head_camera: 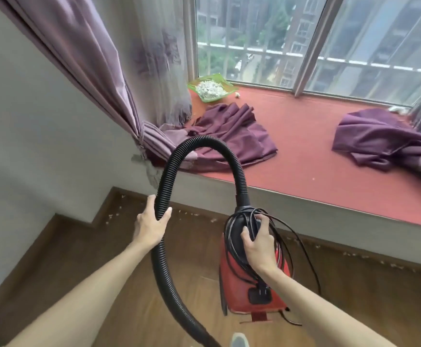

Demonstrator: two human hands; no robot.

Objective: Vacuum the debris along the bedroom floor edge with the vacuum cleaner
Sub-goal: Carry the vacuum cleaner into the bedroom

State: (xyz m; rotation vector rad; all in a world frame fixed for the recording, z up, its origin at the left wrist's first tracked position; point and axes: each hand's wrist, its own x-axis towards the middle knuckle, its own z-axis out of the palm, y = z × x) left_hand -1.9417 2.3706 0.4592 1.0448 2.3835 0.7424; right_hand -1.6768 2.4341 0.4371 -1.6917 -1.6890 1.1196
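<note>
wooden floor (79,259); hands grip arched hose (199,144), upright vacuum (249,291).

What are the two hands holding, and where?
Left hand grips the black hose partway along; right hand holds the red vacuum cleaner by its cord-wrapped top handle.

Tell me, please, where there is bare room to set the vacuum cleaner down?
The wood floor left of the hose is bare up to the wall. The red sill is free between the two purple cloth heaps. It is crowded in the sill's left corner by the green tray, and debris lines the floor edge.
</note>
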